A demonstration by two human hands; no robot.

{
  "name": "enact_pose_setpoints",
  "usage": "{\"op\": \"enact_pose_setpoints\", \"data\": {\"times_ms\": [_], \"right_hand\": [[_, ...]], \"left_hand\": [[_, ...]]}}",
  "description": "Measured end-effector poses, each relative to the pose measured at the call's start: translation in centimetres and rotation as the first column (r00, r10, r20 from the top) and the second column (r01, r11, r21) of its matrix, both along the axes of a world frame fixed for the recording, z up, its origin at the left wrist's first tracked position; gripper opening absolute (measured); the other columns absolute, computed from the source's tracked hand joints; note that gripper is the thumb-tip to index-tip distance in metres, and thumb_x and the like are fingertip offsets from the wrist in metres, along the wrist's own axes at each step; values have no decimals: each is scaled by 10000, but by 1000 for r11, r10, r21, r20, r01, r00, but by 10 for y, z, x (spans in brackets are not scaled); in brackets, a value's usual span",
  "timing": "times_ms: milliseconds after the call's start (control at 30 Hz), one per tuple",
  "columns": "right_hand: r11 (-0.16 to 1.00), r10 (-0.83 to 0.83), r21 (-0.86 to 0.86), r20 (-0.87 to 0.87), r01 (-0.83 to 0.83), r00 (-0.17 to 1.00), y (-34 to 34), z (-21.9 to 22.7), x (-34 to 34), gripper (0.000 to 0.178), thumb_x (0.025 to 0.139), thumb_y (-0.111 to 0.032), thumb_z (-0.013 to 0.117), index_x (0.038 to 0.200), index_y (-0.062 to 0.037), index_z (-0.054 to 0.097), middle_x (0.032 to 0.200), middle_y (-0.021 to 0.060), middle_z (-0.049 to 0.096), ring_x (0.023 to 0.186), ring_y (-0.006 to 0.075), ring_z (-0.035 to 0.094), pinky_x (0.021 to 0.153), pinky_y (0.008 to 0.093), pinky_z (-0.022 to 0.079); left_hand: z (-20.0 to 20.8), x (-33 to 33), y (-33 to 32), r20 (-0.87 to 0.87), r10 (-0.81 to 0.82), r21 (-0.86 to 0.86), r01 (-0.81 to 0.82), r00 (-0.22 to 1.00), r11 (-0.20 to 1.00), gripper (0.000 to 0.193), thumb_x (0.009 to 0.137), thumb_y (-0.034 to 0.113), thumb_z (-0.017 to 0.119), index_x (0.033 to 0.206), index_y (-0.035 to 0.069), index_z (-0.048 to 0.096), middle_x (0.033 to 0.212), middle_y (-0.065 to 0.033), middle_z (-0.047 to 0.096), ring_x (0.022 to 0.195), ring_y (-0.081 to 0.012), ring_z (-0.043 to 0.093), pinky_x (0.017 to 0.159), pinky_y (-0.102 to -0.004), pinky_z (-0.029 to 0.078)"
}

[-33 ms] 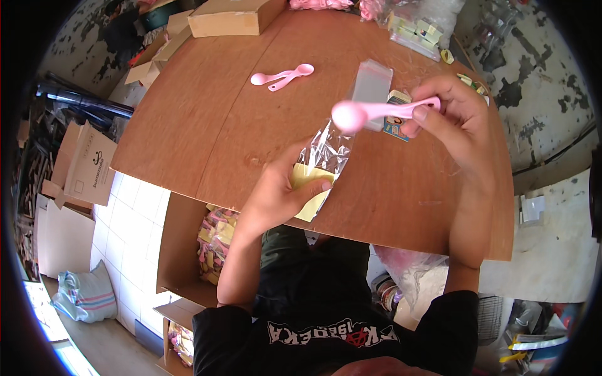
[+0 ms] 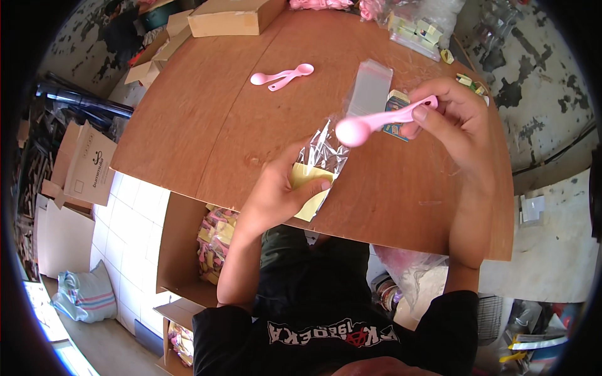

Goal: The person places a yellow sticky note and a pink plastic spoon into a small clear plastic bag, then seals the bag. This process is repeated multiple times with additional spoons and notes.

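Note:
My left hand (image 2: 269, 197) grips a small clear plastic bag (image 2: 325, 149) above the table's near edge, thumb pressed on the yellow card (image 2: 305, 208) inside it. The bag's clear end points away from me. Between the thumb and fingers of my right hand (image 2: 461, 128) is a pink measuring spoon (image 2: 389, 118), held by its handle. Its round bowl hangs beside the mouth of the bag; whether they touch I cannot tell. Farther off, two pink spoons (image 2: 282, 76) lie crossed on the table. A stack of clear bags (image 2: 371, 86) and a pile of small cards (image 2: 397, 100) lie beyond my right hand.
The brown wooden table (image 2: 238, 138) has a cardboard box (image 2: 233, 17) on its far edge. Plastic-wrapped small packs (image 2: 415, 36) sit at the far right. Below the near edge, an open carton (image 2: 182, 250) holds many filled packets (image 2: 216, 241). A white sack (image 2: 86, 293) lies at left.
The spoon's bowl has dipped slightly toward me, closer to the bag's mouth. My left hand and the bag have stayed almost still.

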State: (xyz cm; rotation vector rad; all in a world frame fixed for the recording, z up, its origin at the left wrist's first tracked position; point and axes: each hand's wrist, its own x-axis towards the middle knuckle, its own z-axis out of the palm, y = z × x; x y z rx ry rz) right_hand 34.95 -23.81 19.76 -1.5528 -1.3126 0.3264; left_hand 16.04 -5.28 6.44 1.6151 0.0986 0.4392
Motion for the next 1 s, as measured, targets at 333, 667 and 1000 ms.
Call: {"op": "enact_pose_setpoints", "data": {"times_ms": [333, 667, 1000], "right_hand": [[999, -10, -52, -54, 7, 999, 17, -18, -12, 157, 937, -26, 621, 1075, 24, 675, 848, 58, 677, 733, 100, 678, 652, 212, 546], [997, -75, 34, 56, 73, 996, 34, -31, -40, 104, 889, -12, 680, 981, 30, 659, 886, 92, 701, 749, 108, 670, 682, 221, 533], [997, -22, -74, -272, 2, 962, 39, -39, -51, 134, 883, -34, 702, 998, 35, 692, 931, 101, 709, 927, 142, 676, 853, 293, 539]], "left_hand": [[2, -4, 0, 152, 18, 224, -52, 988, 973, 681, 797, 61, 802, 1393, 8, 475, 1177, -176, 673, 1064, -213, 656, 888, -328, 512], [11, -5, -4, 77, 24, 238, -41, 997, 970, 697, 805, 89, 798, 1410, 35, 457, 1158, -198, 667, 1022, -299, 689, 815, -378, 550], [25, -6, -9, 81, -80, 101, 72, 993, 992, 892, 797, 33, 801, 1515, 27, 273, 1324, -184, 578, 1164, -220, 614, 893, -344, 525]]}}
